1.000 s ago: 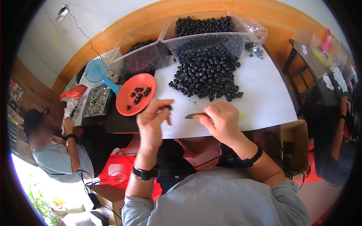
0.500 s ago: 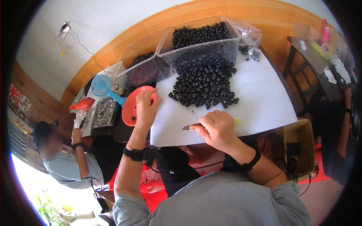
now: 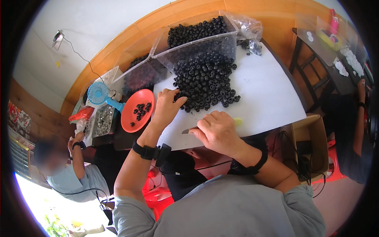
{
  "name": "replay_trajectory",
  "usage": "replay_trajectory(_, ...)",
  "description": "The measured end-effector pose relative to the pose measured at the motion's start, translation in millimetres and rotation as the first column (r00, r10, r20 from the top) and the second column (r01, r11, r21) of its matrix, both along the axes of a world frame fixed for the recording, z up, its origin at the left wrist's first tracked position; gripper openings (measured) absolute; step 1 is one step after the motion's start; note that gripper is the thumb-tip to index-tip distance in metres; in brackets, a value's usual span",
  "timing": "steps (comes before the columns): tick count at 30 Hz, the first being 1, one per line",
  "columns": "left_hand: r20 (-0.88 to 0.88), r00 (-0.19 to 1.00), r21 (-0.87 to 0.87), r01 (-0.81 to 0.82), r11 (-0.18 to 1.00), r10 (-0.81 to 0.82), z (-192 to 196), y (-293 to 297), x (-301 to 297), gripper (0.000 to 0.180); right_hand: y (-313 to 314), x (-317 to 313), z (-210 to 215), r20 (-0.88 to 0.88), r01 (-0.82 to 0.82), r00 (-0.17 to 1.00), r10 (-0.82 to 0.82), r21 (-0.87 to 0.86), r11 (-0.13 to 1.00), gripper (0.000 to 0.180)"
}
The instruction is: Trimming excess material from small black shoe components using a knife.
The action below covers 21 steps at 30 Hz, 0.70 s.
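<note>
My left hand (image 3: 165,107) is at the left edge of a heap of small black round parts with holes (image 3: 205,85), its thumb and fingers closing on one of them. Lower right of it, my right hand (image 3: 216,130) is wrapped round a small knife (image 3: 186,131). The short blade points left out of the fist, and the knife's yellow-green handle end (image 3: 238,121) shows on the other side. Left of my hands, a red-orange plate (image 3: 130,114) holds several of the black parts.
A clear plastic bin (image 3: 158,55) full of black parts stands behind the heap on the white sheet (image 3: 260,98). A blue fan (image 3: 98,93) and a tray of shiny pieces (image 3: 104,120) are left of the plate. A co-worker (image 3: 79,173) sits at left; a cardboard box (image 3: 310,146) is at right.
My left hand has moved right from over the red-orange plate to the heap, uncovering the black parts on the plate. My right hand keeps the knife at nearly the same place.
</note>
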<state>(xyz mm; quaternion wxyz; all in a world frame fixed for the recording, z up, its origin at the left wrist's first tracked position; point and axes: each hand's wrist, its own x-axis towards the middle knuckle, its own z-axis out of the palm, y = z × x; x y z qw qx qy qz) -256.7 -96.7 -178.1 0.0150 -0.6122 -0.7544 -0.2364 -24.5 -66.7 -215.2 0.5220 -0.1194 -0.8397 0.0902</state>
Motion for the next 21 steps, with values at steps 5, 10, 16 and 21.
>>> replay_trajectory(5, 0.261, 0.965, -0.001, -0.006, 1.000, 0.007, -2, -22, 11, 0.046, -1, 1, -1, 0.049, 0.013, 0.999, -0.012, -0.005, 1.000, 0.027)
replay_trajectory(10, 0.422, 0.904, 0.124, 0.016, 0.992, -0.067, -6, -54, 26, 0.040, -1, 0, 0, 0.035, 0.004, 0.999, -0.004, 0.007, 1.000, 0.030)
replay_trajectory(16, 0.266, 0.959, 0.202, 0.044, 0.978, -0.098, -8, -86, 46, 0.044, -1, -1, -2, 0.078, 0.019, 0.997, -0.020, 0.011, 1.000, 0.029)
replay_trajectory(21, 0.239, 0.968, 0.232, 0.020, 0.973, -0.077, -8, -103, 54, 0.046, -1, -2, -4, 0.079, 0.012, 0.997, -0.015, 0.036, 0.999, 0.030)
